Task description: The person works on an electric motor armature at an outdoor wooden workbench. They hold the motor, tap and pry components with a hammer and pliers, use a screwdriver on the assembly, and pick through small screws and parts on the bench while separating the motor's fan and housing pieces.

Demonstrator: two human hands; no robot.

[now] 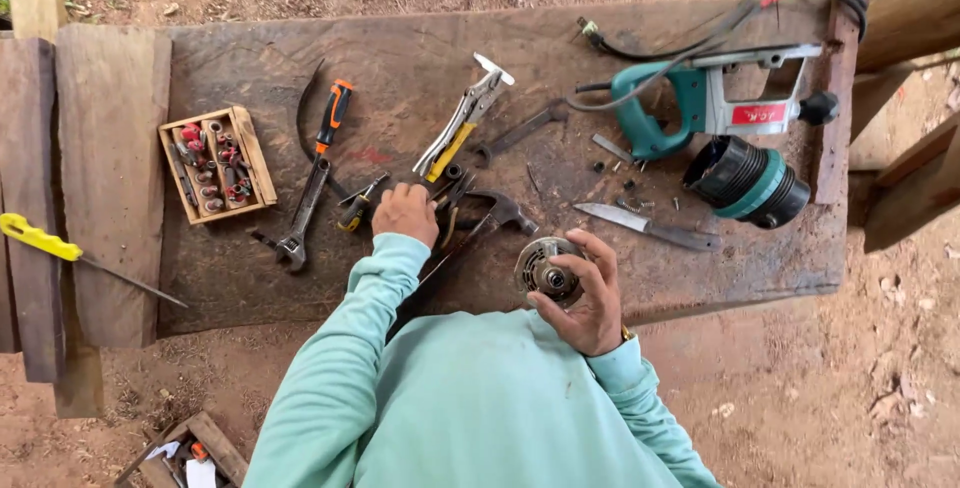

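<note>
A round metal motor part [549, 273] is gripped in the right hand [590, 303] at the front edge of the workbench [420, 58]. The left hand [405, 213] is curled over some pliers [455, 198] mid-bench; what's grasped can't be told. A teal power tool [700, 103] is parked by the back right corner.

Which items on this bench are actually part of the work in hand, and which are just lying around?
In hand:
right hand holding round metal motor part
left hand on the small tools
opened teal power tool
black-teal housing

Lying about:
locking pliers
adjustable wrench
wooden bit box
yellow-handled screwdriver
knife
</note>
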